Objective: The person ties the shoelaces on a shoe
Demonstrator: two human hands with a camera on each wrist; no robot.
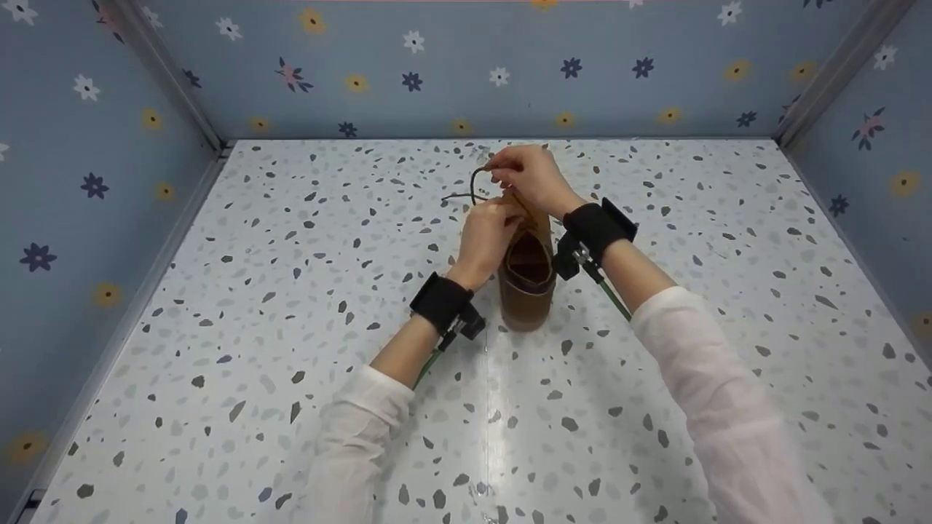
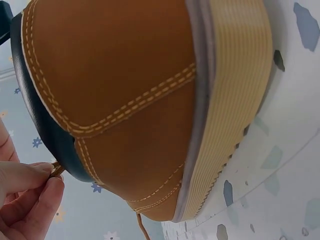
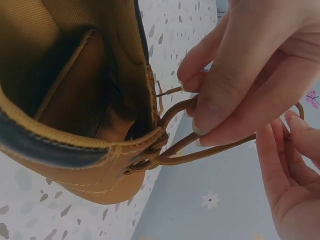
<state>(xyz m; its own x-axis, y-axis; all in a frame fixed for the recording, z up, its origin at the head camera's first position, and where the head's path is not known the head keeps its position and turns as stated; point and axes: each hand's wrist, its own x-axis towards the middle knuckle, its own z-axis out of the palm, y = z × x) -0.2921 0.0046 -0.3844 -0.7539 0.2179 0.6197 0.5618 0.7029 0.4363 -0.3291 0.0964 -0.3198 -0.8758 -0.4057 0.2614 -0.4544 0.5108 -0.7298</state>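
Observation:
A brown low shoe (image 1: 526, 313) with yellow stitching and a pale ridged sole (image 2: 235, 65) stands upright, heel towards me. At its lacing, my left hand (image 1: 486, 236) pinches the brown shoelace (image 3: 220, 149). Farther forward and slightly higher, my right hand (image 1: 535, 178) pinches another part of the lace between thumb and fingers. A curve of lace arches between the hands in the head view, and a loose end points left. From the right wrist, the strands run taut from the shoe to the fingers. Parts of the lace are hidden by fingers.
The shoe rests on a white speckled tabletop (image 1: 291, 306). Blue flowered panels (image 1: 495, 44) enclose the back and both sides, with grey metal strips in the corners. Black straps with small cameras (image 1: 597, 229) sit on both wrists, green cables trailing back.

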